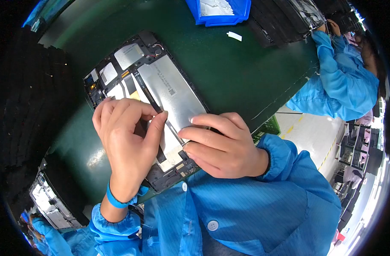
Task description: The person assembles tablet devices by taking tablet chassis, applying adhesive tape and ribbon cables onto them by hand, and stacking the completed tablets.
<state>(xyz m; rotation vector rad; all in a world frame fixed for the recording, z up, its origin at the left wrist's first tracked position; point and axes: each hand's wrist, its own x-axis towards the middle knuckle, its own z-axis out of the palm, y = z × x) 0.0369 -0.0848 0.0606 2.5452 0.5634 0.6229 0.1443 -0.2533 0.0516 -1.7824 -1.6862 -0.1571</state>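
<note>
An opened tablet (186, 94) lies with its inside up, a large silver battery (171, 81) along its right side. A narrow black ribbon cable (144, 88) runs lengthwise beside the battery. My left hand (129, 134) pinches the ribbon cable between thumb and forefinger near the tablet's middle; its other fingers are curled over the left part of the tablet. My right hand (224, 147) rests on the lower right of the battery, fingers bent and slightly apart, with fingertips touching near the cable's lower end. A blue band (116, 197) is around my left wrist.
A blue bin (224, 19) with white pieces stands at the back, a white strip (234, 36) near it on the green table (237, 72). More tablets stand in a black holder (284, 21) and at lower left (54, 200). A co-worker's blue sleeve (331, 85) is at right.
</note>
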